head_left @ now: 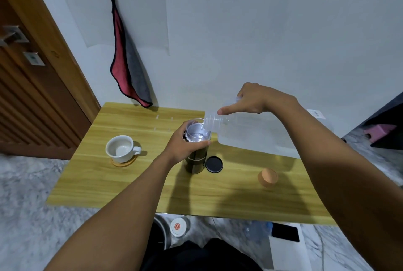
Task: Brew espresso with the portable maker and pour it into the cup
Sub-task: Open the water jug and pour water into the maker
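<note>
The dark portable espresso maker (pixel 195 165) stands upright near the middle of the wooden table (pixel 135 185), its top chamber uncovered. My left hand (pixel 184 147) is wrapped around its upper part. My right hand (pixel 255 99) grips the neck of a large clear water jug (pixel 250 135), tilted so its mouth sits over the maker's top; water runs in. A white cup (pixel 121 148) sits empty on a round wooden coaster (pixel 123 162) to the left.
A black round lid (pixel 214 164) lies just right of the maker's base. A copper-coloured cap (pixel 267 177) lies further right. A red and grey cloth (pixel 128 70) hangs on the wall behind. Bottles and a white box stand on the floor under the table's near edge.
</note>
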`<state>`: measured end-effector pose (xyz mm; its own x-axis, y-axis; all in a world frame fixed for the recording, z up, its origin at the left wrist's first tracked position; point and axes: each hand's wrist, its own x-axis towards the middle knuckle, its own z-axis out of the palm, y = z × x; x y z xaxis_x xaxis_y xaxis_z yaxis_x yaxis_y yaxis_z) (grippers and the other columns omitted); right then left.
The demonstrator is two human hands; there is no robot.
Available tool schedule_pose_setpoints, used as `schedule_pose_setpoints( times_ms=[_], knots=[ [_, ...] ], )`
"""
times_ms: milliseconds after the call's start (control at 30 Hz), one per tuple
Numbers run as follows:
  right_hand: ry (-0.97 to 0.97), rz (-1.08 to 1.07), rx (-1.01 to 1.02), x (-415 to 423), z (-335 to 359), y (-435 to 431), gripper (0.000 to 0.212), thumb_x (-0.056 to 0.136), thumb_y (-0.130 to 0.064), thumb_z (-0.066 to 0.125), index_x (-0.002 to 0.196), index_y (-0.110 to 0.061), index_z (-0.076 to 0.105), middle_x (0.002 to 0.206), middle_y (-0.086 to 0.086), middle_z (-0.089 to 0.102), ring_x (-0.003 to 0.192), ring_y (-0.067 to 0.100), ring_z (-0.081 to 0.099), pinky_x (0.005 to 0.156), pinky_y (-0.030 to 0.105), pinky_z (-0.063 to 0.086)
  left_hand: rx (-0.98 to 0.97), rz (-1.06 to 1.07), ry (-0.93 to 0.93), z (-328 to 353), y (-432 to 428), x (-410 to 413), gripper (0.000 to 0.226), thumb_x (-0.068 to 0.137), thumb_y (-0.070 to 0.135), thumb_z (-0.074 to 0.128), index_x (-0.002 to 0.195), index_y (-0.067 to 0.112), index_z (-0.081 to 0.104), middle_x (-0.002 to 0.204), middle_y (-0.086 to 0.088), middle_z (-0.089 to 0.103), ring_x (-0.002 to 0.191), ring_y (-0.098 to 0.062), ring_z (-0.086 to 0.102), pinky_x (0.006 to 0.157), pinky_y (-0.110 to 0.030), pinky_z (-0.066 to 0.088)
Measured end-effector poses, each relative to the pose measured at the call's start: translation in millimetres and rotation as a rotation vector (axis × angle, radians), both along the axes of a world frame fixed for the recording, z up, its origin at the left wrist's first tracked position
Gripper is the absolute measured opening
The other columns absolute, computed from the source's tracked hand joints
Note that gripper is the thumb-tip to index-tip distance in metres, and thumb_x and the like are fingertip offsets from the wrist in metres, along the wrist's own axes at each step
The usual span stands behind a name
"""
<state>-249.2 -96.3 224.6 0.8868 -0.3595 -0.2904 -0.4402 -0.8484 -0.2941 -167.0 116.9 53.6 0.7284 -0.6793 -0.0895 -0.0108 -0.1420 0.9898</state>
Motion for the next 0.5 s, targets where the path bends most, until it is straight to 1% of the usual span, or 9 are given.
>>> schedule_pose_setpoints(
  times_ms=[133,333,500],
  knots=[
    [0.016,0.005,-0.029,0.5,1.0,-0.4,0.083,0.051,-0.091,0.068,0.054,-0.020,0.024,0.051,-0.005,0.026,0.053,0.019,0.028,0.056,0.033,0.021,-0.007,-0.006,0.007,0.6,-0.3,-0.8,0.077,0.071,0.021,0.095,0.138,0.028,0.056,0.133,0.004,0.063,0.117,-0.014,0.065,0.097,-0.025,0.055],
    [0.021,0.020,-0.029,1.8,-0.6,0.9,0.083,0.049,-0.092,0.066,0.054,-0.020,0.024,0.053,-0.004,0.027,0.054,0.020,0.028,0.057,0.034,0.021,-0.002,0.004,0.000,-0.4,-0.2,-0.6,0.077,0.070,0.021,0.095,0.137,0.027,0.056,0.131,0.003,0.066,0.116,-0.015,0.066,0.099,-0.029,0.056],
    [0.021,0.025,-0.033,1.9,1.6,0.0,0.085,0.045,-0.094,0.064,0.054,-0.020,0.023,0.052,-0.005,0.026,0.053,0.020,0.027,0.057,0.034,0.022,-0.012,0.006,0.008,0.4,-1.2,-2.4,0.077,0.071,0.018,0.095,0.137,0.026,0.057,0.130,0.003,0.067,0.116,-0.014,0.067,0.096,-0.024,0.055]
  ],
)
